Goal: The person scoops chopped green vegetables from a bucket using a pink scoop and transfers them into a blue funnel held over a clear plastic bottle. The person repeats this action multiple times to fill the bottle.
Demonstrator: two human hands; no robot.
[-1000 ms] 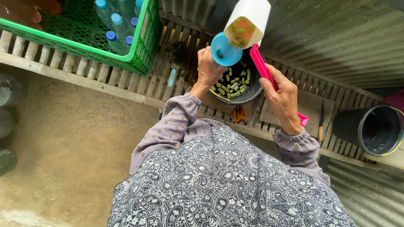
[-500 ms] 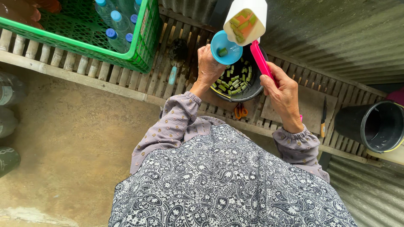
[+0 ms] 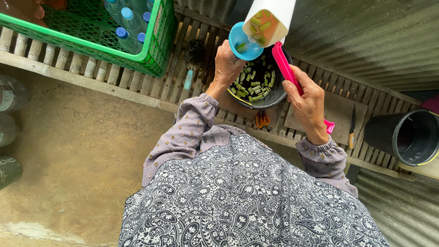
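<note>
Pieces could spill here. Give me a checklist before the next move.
1. Left hand grips the blue cup at its rim: ok.
2. Right hand holds the pink tool: ok.
3. White container tilted, opening over the bowl: ok.
4. Green pieces lie inside the bowl, none seen on the slats: ok.
5. Bowl seated steadily on the slats: cannot tell.
6. Knife lies apart from both hands: ok.

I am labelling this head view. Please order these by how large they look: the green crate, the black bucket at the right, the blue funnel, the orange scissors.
1. Green crate, cut off by the frame.
2. Black bucket.
3. Blue funnel.
4. Orange scissors, clearly the smallest.
</note>
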